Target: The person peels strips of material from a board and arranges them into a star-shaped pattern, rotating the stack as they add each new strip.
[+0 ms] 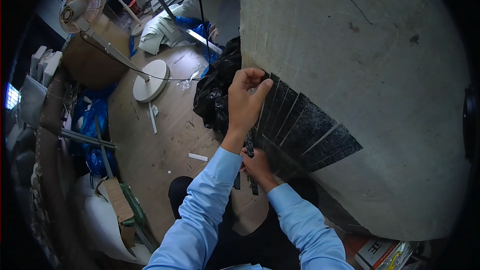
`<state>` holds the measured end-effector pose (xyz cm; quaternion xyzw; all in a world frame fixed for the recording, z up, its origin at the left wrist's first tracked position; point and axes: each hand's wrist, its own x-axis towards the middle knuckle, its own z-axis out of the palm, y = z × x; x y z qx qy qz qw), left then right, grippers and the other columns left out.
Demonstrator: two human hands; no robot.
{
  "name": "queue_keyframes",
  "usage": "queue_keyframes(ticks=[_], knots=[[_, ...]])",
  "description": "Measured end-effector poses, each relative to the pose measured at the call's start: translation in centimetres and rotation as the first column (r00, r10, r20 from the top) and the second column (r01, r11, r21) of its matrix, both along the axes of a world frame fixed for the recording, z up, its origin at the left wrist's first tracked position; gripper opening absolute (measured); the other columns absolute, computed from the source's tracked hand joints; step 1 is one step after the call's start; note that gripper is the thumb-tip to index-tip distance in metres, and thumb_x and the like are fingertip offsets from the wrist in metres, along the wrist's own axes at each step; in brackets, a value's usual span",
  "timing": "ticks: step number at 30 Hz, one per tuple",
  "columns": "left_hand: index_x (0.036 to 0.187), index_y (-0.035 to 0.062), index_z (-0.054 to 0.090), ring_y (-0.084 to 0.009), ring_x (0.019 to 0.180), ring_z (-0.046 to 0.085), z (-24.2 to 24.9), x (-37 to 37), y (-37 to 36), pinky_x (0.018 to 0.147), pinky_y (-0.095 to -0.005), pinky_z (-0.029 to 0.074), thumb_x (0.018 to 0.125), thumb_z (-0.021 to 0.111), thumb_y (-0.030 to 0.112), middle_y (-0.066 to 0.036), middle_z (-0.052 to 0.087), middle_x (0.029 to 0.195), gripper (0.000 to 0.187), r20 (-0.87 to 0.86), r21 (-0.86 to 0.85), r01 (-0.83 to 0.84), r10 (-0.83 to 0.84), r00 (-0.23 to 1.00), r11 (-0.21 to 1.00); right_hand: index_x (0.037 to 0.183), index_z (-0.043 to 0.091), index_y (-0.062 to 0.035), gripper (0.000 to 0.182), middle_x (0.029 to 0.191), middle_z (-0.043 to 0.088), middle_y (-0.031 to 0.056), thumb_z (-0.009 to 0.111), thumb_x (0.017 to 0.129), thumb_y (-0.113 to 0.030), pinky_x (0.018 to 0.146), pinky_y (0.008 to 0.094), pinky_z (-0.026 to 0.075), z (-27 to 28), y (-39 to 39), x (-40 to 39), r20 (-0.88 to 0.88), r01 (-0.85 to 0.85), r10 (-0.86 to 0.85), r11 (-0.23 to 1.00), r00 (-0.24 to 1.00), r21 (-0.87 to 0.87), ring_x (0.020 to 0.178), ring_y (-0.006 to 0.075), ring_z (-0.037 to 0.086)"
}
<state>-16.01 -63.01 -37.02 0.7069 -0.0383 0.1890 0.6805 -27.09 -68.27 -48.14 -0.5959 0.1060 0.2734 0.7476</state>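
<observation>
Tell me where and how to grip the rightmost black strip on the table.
Pinch the strip at its near end, coming from the wearer's side of the table. It lies flat and thin, and that end seems to reach the edge, so it could likely be lifted from beneath.

Bold dark characters on the red-and-white box cannot be read surely.

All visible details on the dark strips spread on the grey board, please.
The dark strips are flat, narrow and near-black with pale speckling; the material is unclear. They lie side by side, slightly fanned, along the near-left edge of the grey board, with thin grey gaps between some. Their lower ends fall in shadow. The left hand is at the far-left end; whether its fingertips touch a strip is unclear.
</observation>
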Motion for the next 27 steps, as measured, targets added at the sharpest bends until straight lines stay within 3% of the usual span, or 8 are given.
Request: queue_keyframes(ticks=[14,17,21,22,23,24,26,27], knots=[[0.089,0.0016,0.055,-0.0084,0.074,0.049,0.5,1.0,1.2,0.07,-0.0228,0.043,0.073,0.07,0.007,0.0,0.053,0.081,0.023,-0.017,0.043,0.122,-0.121,0.992,0.992,0.088,0.058,0.0017,0.024,0.068,0.062,0.0083,0.063,0.081,-0.02,0.048,0.0232,0.049,-0.7,1.2,0.4,0.04,-0.005,0.004,1.0,0.999,0.02,0.055,0.014,0.062],[0.085,0.0024,0.056,-0.0083,0.072,0.049,0.5,0.9,1.0,0.069,-0.0226,0.043,0.073,0.07,0.008,0.001,0.053,0.077,0.019,0.153,0.131,0.022,-0.042,0.987,0.991,0.087,0.058,0.0012,0.023,0.068,0.061,0.0066,0.062,0.081,-0.02,0.047,0.0232,0.048,-1.1,1.6,0.5,0.084,0.003,-0.006,0.999,0.996,0.041,0.054,0.0117,0.061],[0.085,0.0017,0.058,-0.0089,0.074,0.053,1.6,1.0,3.8,0.07,-0.0238,0.044,0.074,0.068,0.007,0.0,0.056,0.079,0.015,-0.017,0.121,0.232,-0.232,0.973,0.965,0.086,0.059,0.0017,0.021,0.07,0.062,0.0066,0.062,0.082,-0.018,0.051,0.0251,0.047,-1.0,1.0,1.2,0.073,0.003,-0.002,1.0,0.997,-0.004,0.057,0.0128,0.06],[0.084,0.0015,0.059,-0.0091,0.076,0.054,2.0,0.8,4.3,0.07,-0.0241,0.044,0.075,0.068,0.006,-0.001,0.057,0.08,0.014,-0.087,0.057,0.34,-0.335,0.938,0.939,0.087,0.06,0.002,0.021,0.072,0.062,0.0078,0.063,0.082,-0.018,0.055,0.0269,0.048,-2.4,0.4,1.7,0.32,-0.047,0.1,0.984,0.942,-0.171,0.061,0.0148,0.061],[0.088,0.0007,0.058,-0.0074,0.077,0.053,2.6,0.6,4.6,0.07,-0.0221,0.043,0.08,0.063,0.0,-0.001,0.057,0.083,0.009,-0.139,0.212,0.333,-0.309,0.941,0.919,0.089,0.06,0.0023,0.022,0.074,0.063,0.009,0.063,0.082,-0.018,0.059,0.0286,0.048,-3.0,-0.1,2.6,0.531,-0.051,0.236,0.939,0.814,-0.34,0.064,0.0167,0.063],[0.088,0.0007,0.058,-0.0074,0.077,0.053,3.2,0.4,4.8,0.07,-0.0221,0.043,0.08,0.063,0.0,-0.001,0.057,0.083,0.009,-0.14,0.214,0.327,-0.303,0.943,0.92,0.094,0.059,0.0028,0.027,0.091,0.062,0.0176,0.064,0.08,-0.02,0.074,0.035,0.047,-0.8,-1.1,3.5,0.553,-0.096,0.392,0.868,0.735,-0.488,0.087,0.036,0.058],[0.088,0.0007,0.061,-0.0083,0.075,0.055,3.7,0.1,4.9,0.068,-0.0215,0.044,0.081,0.062,0.002,-0.003,0.06,0.084,0.007,0.049,0.505,0.235,-0.299,0.953,0.83,0.096,0.06,0.0024,0.027,0.094,0.062,0.0179,0.063,0.08,-0.019,0.076,0.0347,0.047,-0.8,-1.5,4.4,0.613,0.011,0.314,0.884,0.725,-0.467,0.089,0.0353,0.059],[0.088,0.0007,0.061,-0.0083,0.075,0.055,3.6,0.0,4.8,0.068,-0.0215,0.044,0.081,0.062,0.002,-0.003,0.06,0.084,0.007,0.057,0.498,0.228,-0.294,0.954,0.837,0.098,0.06,0.0021,0.027,0.097,0.062,0.0182,0.063,0.08,-0.018,0.078,0.0345,0.047,-0.8,-1.8,5.0,0.67,0.122,0.231,0.891,0.706,-0.436,0.09,0.0345,0.059]])
